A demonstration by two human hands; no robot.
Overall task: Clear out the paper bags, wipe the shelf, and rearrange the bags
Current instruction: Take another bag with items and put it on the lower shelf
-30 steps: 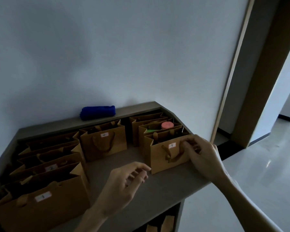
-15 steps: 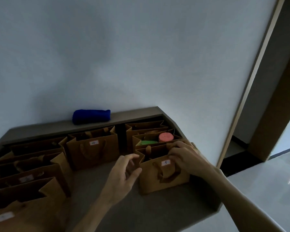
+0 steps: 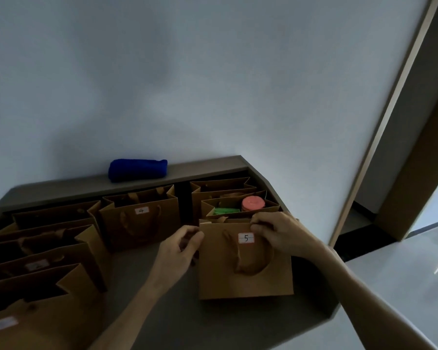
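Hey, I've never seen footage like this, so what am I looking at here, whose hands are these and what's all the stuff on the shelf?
There is no machine here. A person wears a camera on the head, looking forward and down, so you see their own two bare hands.

The surface is a grey shelf against a white wall. Brown paper bags stand on it, some with number labels. The right hand pinches the top edge of the bag marked 5, while the left hand touches its left edge with curled fingers. The bag marked 4 stands further back. Behind bag 5, another bag holds a pink round thing and something green. A rolled blue cloth lies on the ledge behind.
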